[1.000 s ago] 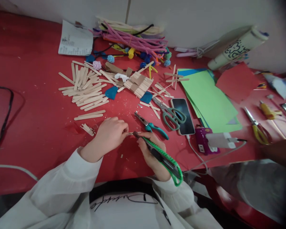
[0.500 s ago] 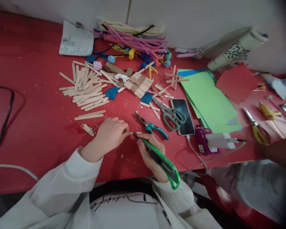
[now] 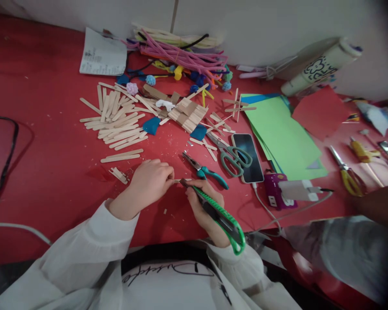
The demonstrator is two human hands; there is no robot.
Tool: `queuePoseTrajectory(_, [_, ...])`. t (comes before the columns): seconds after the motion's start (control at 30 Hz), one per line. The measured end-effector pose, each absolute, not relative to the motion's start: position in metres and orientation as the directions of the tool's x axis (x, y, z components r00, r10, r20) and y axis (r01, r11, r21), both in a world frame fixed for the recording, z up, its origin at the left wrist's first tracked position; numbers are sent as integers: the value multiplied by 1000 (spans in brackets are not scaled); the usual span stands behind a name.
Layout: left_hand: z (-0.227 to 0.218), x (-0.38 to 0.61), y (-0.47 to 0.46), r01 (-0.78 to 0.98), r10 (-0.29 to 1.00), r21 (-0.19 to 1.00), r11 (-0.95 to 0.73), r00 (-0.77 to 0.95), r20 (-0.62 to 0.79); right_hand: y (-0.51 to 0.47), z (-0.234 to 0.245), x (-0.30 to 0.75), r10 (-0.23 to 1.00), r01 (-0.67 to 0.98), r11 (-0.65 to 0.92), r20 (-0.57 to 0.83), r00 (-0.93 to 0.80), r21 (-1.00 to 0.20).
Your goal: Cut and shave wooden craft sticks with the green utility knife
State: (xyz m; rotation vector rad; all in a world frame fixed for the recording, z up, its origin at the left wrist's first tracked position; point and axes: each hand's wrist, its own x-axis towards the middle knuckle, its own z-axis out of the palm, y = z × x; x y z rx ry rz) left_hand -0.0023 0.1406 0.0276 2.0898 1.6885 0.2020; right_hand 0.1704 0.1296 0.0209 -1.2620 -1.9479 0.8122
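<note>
My left hand [image 3: 148, 181] is closed, pinching a short wooden stick [image 3: 183, 180] down on the red table [image 3: 51, 142]. My right hand [image 3: 204, 206] is wrapped round a green utility knife [image 3: 221, 215]. The knife's tip meets the stick just right of my left fingers. Teal-handled pliers [image 3: 204, 171] lie directly beyond my right hand. Small wood chips lie scattered round both hands.
A heap of wooden sticks [image 3: 116, 120] and a glued stick panel [image 3: 187, 114] lie beyond. Scissors [image 3: 231, 153], a phone [image 3: 247, 157], green paper [image 3: 281, 133], a purple charger [image 3: 276, 193] and yellow scissors [image 3: 347, 172] sit right. Pipe cleaners [image 3: 181, 54] lie along the wall. Another person's arm [image 3: 378, 204] is at right.
The knife's rear end has swung slightly in my right hand. Both hands and the stick stay in the same place.
</note>
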Motion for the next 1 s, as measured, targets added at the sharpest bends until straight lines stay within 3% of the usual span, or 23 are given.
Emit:
queuePoseTrajectory(0.23, [30,-1,141,908,958,401,-119,211,-194,138,30,165,891,486,380,170,-421,-787])
queuePoseTrajectory(0.53, [30,-2,141,905,957,400,-148,234,-174,134,26,163,909,505,361,175,-378,-784])
queuePoseTrajectory(0.8, [27,0,140,906,962,393,-157,230,-147,123,5,168,993,488,33,-27,-116,-872])
queuePoseTrajectory(1.0, [24,-4,139,891,953,401,-215,281,-114,122,12,168,979,488,135,40,-200,-862])
